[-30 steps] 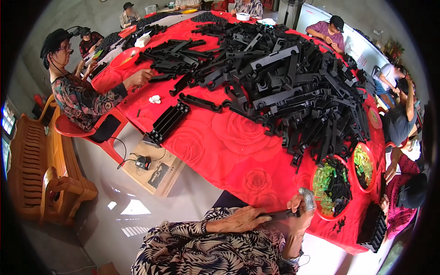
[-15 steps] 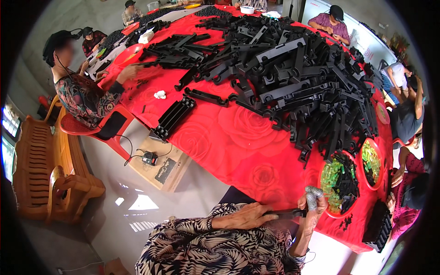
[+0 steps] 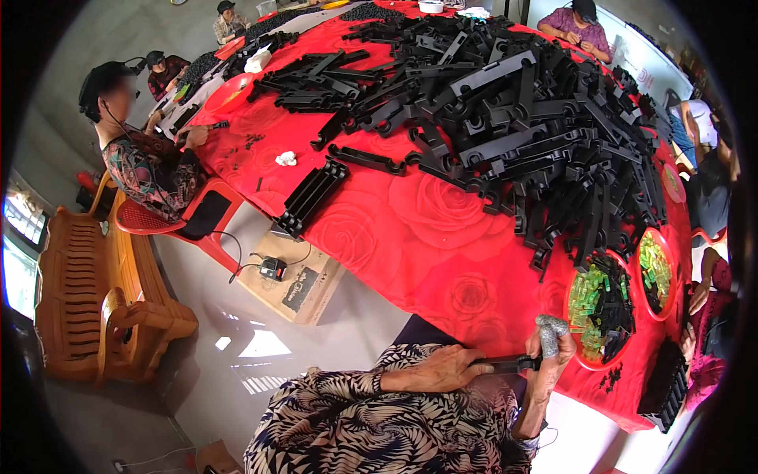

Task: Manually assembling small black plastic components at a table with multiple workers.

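Note:
A black plastic bar (image 3: 504,365) is held level close to my body, at the near edge of the table. My left hand (image 3: 439,370) is closed round its left end. My right hand (image 3: 553,352), with silvery-grey tape wrapped round fingers, is closed at its right end; what its fingertips pinch there is hidden. Just right of that hand stands a red basin (image 3: 605,366) with small yellow-green pieces (image 3: 585,296) and small black parts (image 3: 617,316). Loose black bits (image 3: 610,381) lie on the cloth beside it.
A big heap of black bars (image 3: 505,142) covers the far red tablecloth (image 3: 379,261). Joined bars (image 3: 313,197) lie at the left edge. A second basin (image 3: 671,276) and a black stack (image 3: 663,387) stand right. Co-workers sit around; a cardboard box (image 3: 292,288) is on the floor.
The whole view has shifted slightly, moving the scene rightward. My hands keep hold of the black bar. The co-worker at left has drawn a hand back toward their body.

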A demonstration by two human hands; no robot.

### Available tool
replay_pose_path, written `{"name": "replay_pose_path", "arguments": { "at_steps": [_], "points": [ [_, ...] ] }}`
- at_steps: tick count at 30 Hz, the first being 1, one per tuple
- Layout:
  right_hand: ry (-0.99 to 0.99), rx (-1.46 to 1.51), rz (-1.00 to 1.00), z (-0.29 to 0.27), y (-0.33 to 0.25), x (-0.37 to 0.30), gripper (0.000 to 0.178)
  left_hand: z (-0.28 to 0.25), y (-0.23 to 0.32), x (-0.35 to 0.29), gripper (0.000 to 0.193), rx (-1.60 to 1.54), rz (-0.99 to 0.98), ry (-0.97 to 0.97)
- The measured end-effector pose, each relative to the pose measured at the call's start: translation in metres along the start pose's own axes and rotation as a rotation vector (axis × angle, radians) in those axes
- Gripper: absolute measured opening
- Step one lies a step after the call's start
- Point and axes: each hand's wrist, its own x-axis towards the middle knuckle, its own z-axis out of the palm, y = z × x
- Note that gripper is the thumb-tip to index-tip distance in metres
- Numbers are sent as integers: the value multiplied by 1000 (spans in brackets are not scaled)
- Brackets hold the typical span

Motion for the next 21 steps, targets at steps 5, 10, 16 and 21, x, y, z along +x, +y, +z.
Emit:
{"name": "replay_pose_path", "arguments": {
  "at_steps": [5, 10, 16, 21],
  "points": [
    [19, -43, -54, 0, 6, 0, 10, 10, -5, 0, 44, 18, -30, 52],
    [44, -110, -63, -1, 10, -2, 11, 8, -1, 1, 41, -8, -32, 92],
    [86, -201, -52, 1, 13, 2, 11, 12, -8, 2, 39, -21, 3, 128],
    [104, -204, -98, 4, 7, -3, 11, -3, -3, 2, 40, -109, 35, 19]
  ]
}}
